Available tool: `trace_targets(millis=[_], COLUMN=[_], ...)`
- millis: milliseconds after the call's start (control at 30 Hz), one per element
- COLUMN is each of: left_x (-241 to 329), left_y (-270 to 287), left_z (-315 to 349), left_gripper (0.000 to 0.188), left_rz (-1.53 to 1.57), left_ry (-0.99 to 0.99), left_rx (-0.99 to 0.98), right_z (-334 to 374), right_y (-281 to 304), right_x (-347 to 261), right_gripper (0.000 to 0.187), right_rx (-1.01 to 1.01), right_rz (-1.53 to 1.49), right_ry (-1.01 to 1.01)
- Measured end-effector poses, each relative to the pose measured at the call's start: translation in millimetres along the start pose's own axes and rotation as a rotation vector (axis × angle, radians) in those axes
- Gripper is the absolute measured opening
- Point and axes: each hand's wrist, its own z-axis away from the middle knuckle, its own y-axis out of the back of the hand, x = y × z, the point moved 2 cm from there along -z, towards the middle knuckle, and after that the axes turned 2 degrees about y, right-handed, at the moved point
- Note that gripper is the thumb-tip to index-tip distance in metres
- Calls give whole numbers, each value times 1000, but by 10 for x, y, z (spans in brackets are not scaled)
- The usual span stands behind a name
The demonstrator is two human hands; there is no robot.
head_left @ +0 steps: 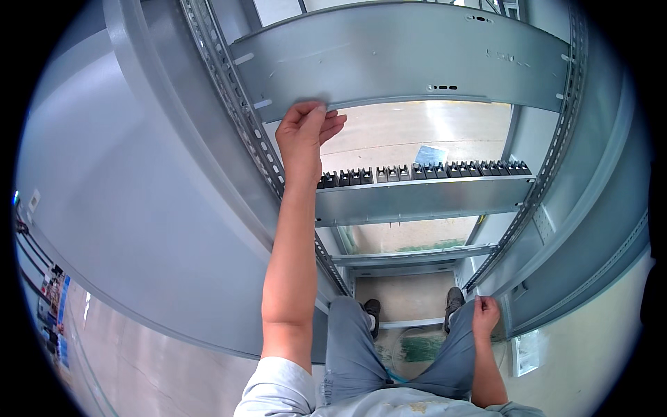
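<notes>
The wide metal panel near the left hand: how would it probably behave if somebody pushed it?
The panel is probably stiff, since it looks like sheet metal. It would likely tip or slide little, as its ends meet the slotted rails. Its smooth-looking face may be slippery.

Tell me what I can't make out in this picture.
All in the head view:
- Whether the left hand pinches something small: its own fingers hide it.
- Whether the right hand holds anything: its curled fingers cover the palm.
- The left end of the row of black parts: the left forearm may hide more.
- The clutter at far left: too small and blurred.
</notes>
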Motion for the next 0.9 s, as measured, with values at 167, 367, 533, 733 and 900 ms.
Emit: trace_targets(millis=[167,367,533,733,900], left_x=[-63,-166,-48,-110,-169], left_y=[27,62,33,-5,-19], left_z=[-9,-52,1,152,165], left_gripper=[8,11,10,15,13], left_rz=[86,86,129,-116,-198], left_ry=[-9,-75,16,-234,-349], left_rx=[-18,-26,-35,25,46], right_z=[9,0,-4,3,-4], right_y=[1,6,13,-7,17], right_x=[-5,19,-23,50,-3], right_gripper=[18,22,22,19,18], right_rx=[-10,-25,-18,-15,-34], right_rz=[-22,-28,-21,-36,-47], right_ry=[-12,-22,-13,-19,-55])
